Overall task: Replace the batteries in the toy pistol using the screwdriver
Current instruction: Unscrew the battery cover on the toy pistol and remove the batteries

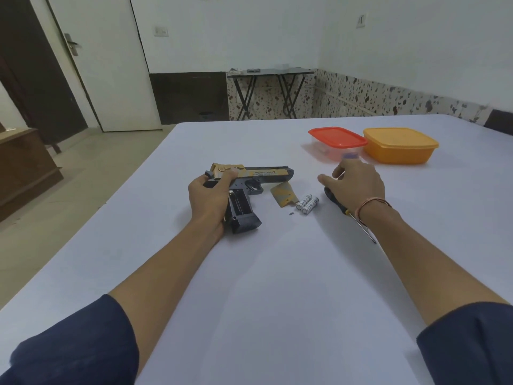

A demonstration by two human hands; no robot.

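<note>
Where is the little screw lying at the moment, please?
In the head view, the screw lies on the table, just left of the two batteries and below the battery cover.

"DESERT EAGLE" on the toy pistol (263, 173) gold slide, smaller line beneath unreadable, batteries (307, 203) lettering illegible

We've got plain white walls (277, 29), a white door (111, 65) on the left, a black folding table (270, 72) by the far wall, speckled skirting (361, 95), beige floor (97, 162), and a brown wooden cabinet (25, 168).
</note>
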